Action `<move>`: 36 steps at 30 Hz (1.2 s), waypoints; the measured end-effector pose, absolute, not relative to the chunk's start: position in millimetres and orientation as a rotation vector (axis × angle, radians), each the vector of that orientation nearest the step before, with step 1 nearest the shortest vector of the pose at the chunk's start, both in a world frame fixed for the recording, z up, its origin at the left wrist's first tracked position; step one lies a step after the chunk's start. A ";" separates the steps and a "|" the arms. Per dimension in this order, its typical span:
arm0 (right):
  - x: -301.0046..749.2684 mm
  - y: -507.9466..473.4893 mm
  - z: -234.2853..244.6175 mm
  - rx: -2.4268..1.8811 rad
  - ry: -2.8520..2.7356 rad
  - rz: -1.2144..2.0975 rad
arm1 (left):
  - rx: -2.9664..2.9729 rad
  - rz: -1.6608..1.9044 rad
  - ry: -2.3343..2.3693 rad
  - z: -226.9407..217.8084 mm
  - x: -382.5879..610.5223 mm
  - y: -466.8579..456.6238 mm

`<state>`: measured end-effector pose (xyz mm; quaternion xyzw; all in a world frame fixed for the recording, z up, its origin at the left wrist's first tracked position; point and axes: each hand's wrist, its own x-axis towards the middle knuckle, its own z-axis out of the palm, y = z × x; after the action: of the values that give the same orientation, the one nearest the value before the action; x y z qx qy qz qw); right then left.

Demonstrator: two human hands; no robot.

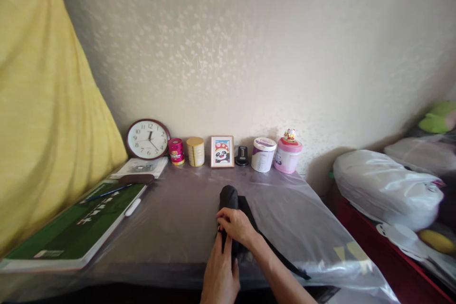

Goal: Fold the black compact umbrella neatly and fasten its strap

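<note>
The black bundle (228, 198) lies at the centre of the worktop (178, 228), near its front edge, with its rounded end pointing toward the wall. Both hands are together on the near half of this bundle. The right hand (235, 226) is curled over the top of it, fingers bent down across the fabric and clamped on it. The left hand (221, 273) sits directly below, fingers straight and laid against the near end of the bundle, touching the right hand; whether the left hand grips cannot be told. 1 black strap (285, 263) runs from the bundle toward the front right edge of the worktop. A clear plastic sheet (302, 213) covers the worktop and hangs over its right side. Along the wall, from left to right, stand 1 clock (148, 139), 1 red can (175, 151), 1 gold can (195, 151), 1 picture frame (222, 151), 1 small black device (242, 156), 1 white tub (263, 154) and 1 pink jar (288, 156). A green book (74, 230) lies at the left of the worktop with a pen (107, 193) on it. A yellow curtain (42, 104) hangs at far left. A white plastic bag (384, 190) rests to the right, well apart from the hands.
</note>
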<state>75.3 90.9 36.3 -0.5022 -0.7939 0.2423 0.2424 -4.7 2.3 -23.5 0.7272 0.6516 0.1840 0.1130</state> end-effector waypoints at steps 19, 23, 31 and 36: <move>86.4 157.9 -6.4 -1.040 -2.217 0.438 | 2.041 0.603 1.769 -54.8 -18.6 14.5; 83.6 188.2 -11.1 -1.117 -2.118 0.465 | 1.958 0.581 1.775 -42.9 -17.0 12.9; 124.1 206.6 -17.2 -1.507 -1.617 0.583 | 1.922 0.562 1.859 -19.0 -9.1 5.8; 150.0 189.1 -21.5 -1.572 -1.423 0.800 | 1.957 0.600 1.880 -14.9 -7.4 2.2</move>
<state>150.0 189.1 -21.5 -0.6283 -0.5686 0.3198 0.4239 -7.4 2.2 -14.9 0.6926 0.6653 0.2122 0.1803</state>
